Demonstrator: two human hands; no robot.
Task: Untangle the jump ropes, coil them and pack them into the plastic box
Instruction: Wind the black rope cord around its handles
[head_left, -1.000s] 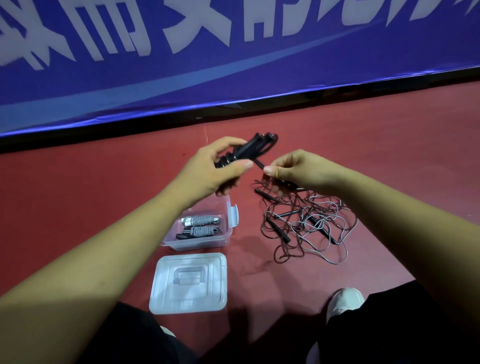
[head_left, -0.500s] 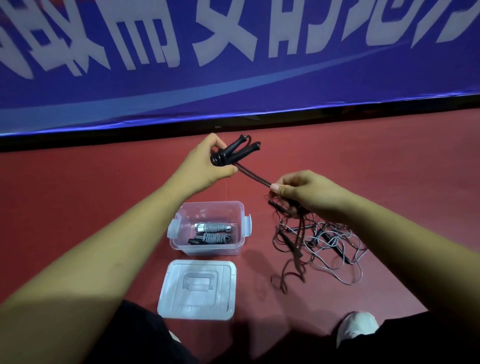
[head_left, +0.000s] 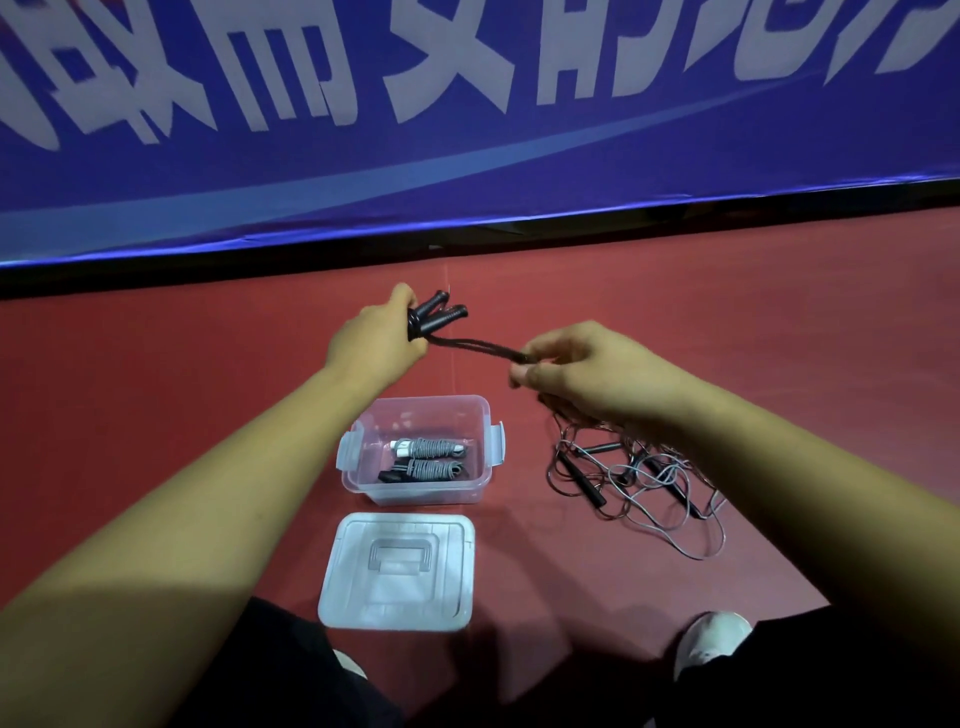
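Holding a pair of black handles (head_left: 439, 312) above and beyond the plastic box (head_left: 415, 493), the left hand (head_left: 374, 345) has its grip clamped round their near ends, and both handles stick out past the fingers, up and to the right. Black rope (head_left: 475, 345): runs taut from the handles to the right hand (head_left: 587, 374), which is raised beyond the box's right corner; that grip is pinched on the rope between thumb and fingertips. Further strands drop from under the right hand to the tangle. Tangle of jump ropes (head_left: 634, 480): thin grey and dark cords with slim black handles, loose on the red floor (head_left: 156, 415) to the right of the box, not touching it. Plastic box: clear, open, upright on the floor, a latch at each end. Contents: two coiled ropes (head_left: 431, 457) wound in grey cord, lying side by side on the bottom. Lid (head_left: 397, 571): flat on the floor just in front of the box, handle side up, apart from it. Blue banner (head_left: 467, 130) with white characters: along the floor's edge, well beyond the box. White shoe (head_left: 711, 639): in front of the box, off to its right.
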